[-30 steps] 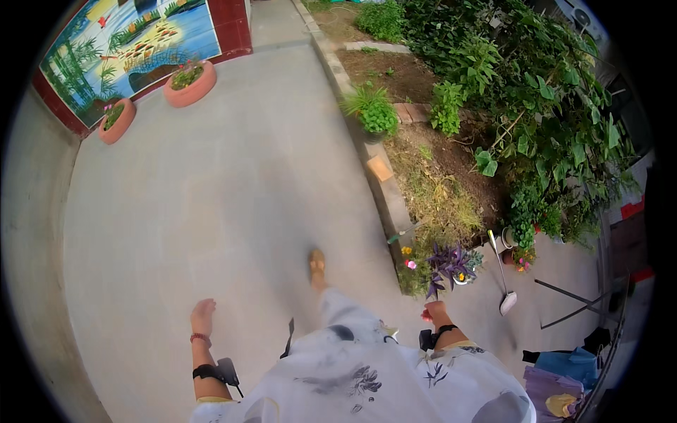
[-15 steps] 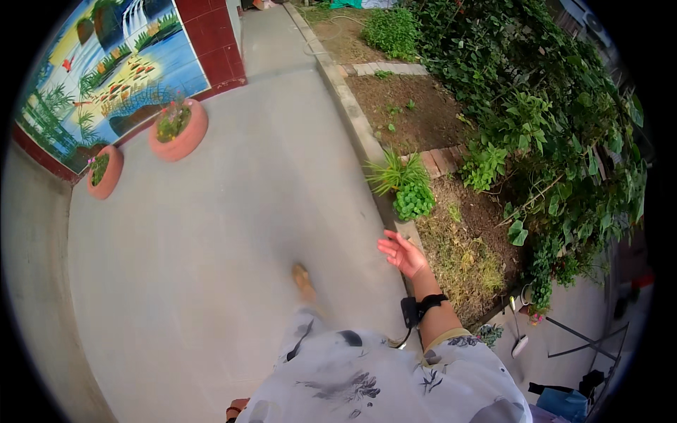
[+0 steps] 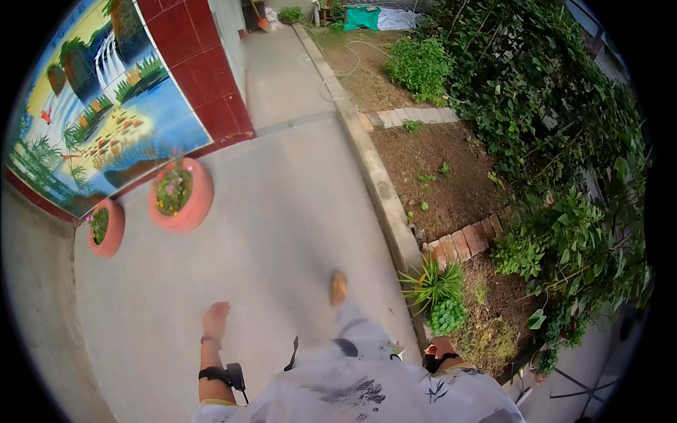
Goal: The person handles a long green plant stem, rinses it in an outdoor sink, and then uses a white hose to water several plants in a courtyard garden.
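Over the grey concrete floor [image 3: 268,240], my left hand [image 3: 216,321] swings forward, loosely open with nothing seen in it. Its wrist carries a thin reddish band, and farther up the forearm is a black strap with a small device [image 3: 234,377]. My right hand [image 3: 441,344] is low at my side, by the concrete kerb of the garden bed. Its fingers are mostly hidden, so I cannot tell their shape. Closest to it is a low leafy green plant [image 3: 447,316]. One brown shoe [image 3: 339,287] shows ahead of my patterned white clothing [image 3: 367,381].
A concrete kerb [image 3: 381,190] runs along the garden bed on the right, with brick dividers [image 3: 465,241] and dense climbing plants [image 3: 536,106]. Two pink round planters [image 3: 201,204] stand at the left by a painted tile wall [image 3: 113,106]. Far ahead, a hose [image 3: 352,53] lies on the soil.
I have moved forward along the path. My left hand has swung up into view on the left, while my right hand has dropped back toward my side.
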{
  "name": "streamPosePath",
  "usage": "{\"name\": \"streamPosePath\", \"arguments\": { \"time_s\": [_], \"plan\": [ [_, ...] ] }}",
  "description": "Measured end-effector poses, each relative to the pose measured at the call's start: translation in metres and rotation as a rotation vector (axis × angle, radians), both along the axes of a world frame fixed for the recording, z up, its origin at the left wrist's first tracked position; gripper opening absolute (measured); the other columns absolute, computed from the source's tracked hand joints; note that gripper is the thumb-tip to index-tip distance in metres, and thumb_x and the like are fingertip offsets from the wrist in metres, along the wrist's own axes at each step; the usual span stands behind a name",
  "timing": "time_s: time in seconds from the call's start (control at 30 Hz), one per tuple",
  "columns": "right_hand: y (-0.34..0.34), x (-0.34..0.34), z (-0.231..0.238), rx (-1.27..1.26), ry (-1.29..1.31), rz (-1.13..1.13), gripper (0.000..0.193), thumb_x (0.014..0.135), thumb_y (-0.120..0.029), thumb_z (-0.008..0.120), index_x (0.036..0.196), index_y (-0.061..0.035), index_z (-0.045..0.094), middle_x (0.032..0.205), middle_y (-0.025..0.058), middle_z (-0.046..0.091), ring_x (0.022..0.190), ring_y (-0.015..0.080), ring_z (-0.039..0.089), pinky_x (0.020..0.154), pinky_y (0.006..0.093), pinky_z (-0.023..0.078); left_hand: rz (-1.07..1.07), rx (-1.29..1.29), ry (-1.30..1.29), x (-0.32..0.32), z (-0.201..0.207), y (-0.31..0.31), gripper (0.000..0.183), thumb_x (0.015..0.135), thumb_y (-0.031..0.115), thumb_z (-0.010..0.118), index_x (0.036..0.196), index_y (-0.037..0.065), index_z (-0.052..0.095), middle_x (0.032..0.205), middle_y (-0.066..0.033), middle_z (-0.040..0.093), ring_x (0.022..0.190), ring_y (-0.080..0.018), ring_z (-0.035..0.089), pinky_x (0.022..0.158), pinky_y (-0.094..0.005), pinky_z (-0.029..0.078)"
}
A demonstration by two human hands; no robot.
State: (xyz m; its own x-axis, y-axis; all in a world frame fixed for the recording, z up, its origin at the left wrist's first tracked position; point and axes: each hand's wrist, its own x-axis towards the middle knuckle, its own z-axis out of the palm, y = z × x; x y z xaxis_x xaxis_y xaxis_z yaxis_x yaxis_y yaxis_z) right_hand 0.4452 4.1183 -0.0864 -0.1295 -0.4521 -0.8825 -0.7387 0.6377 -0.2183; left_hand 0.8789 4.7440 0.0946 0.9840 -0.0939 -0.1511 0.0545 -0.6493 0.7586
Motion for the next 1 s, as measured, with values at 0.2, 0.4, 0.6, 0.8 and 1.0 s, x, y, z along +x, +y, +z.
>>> {"name": "streamPosePath", "arguments": {
  "time_s": [0.2, 0.4, 0.6, 0.8, 1.0],
  "plan": [
    [-0.047, 0.461, 0.063, -0.064, -0.434, 0.474, 0.020, 0.086, -0.020, 0.061, 0.096, -0.0028, 0.060, 0.074, 0.0117, 0.063, 0.060, 0.0223, 0.064, 0.051, 0.0342, 0.054, -0.256, 0.540, 0.782, 0.079, -0.041, 0.072, 0.024, 0.083, 0.022, 0.059, 0.100, 0.007, 0.068, 0.088, -0.0050, 0.069, 0.082, -0.0158, 0.065, 0.068, -0.0300, 0.051],
    [-0.134, 0.830, 0.153, -0.153, -0.690, 0.628, 0.021, 0.088, -0.019, 0.060, 0.101, -0.0038, 0.061, 0.083, 0.0109, 0.065, 0.072, 0.0170, 0.065, 0.060, 0.0314, 0.055, 0.601, -0.141, 1.341, 0.217, -0.080, -0.020, 0.018, 0.091, 0.016, 0.048, 0.096, 0.002, 0.058, 0.095, -0.0109, 0.067, 0.073, -0.0222, 0.064, 0.061, -0.0334, 0.054],
    [-0.189, 1.013, 0.119, 0.237, -0.723, -0.079, 0.035, 0.089, -0.020, 0.057, 0.118, -0.0014, 0.050, 0.096, 0.0170, 0.065, 0.078, 0.0257, 0.067, 0.059, 0.0345, 0.056, 0.180, 0.054, 1.180, 0.570, -0.117, -0.080, 0.020, 0.086, 0.020, 0.049, 0.089, 0.011, 0.066, 0.087, -0.0065, 0.069, 0.076, -0.0256, 0.064, 0.068, -0.0354, 0.051],
    [-0.289, 1.078, 0.091, -0.078, -0.375, -0.122, 0.018, 0.084, -0.019, 0.059, 0.081, -0.0015, 0.062, 0.066, 0.0122, 0.063, 0.059, 0.0248, 0.064, 0.056, 0.0368, 0.056, -0.170, 0.347, 0.203, 0.989, -0.035, -0.294, 0.018, 0.083, 0.018, 0.064, 0.099, 0.008, 0.066, 0.089, -0.0114, 0.069, 0.085, -0.0233, 0.067, 0.075, -0.0347, 0.053],
    [-0.404, 1.331, 0.081, -0.081, -0.177, 0.111, 0.020, 0.086, -0.021, 0.059, 0.085, -0.0018, 0.061, 0.079, 0.0133, 0.066, 0.067, 0.0248, 0.066, 0.057, 0.0369, 0.056, -0.345, 0.015, 0.199, 1.352, 0.023, -0.488, 0.021, 0.088, 0.016, 0.061, 0.105, 0.003, 0.063, 0.092, -0.0090, 0.069, 0.085, -0.0160, 0.064, 0.077, -0.0286, 0.051]
  ]
}}
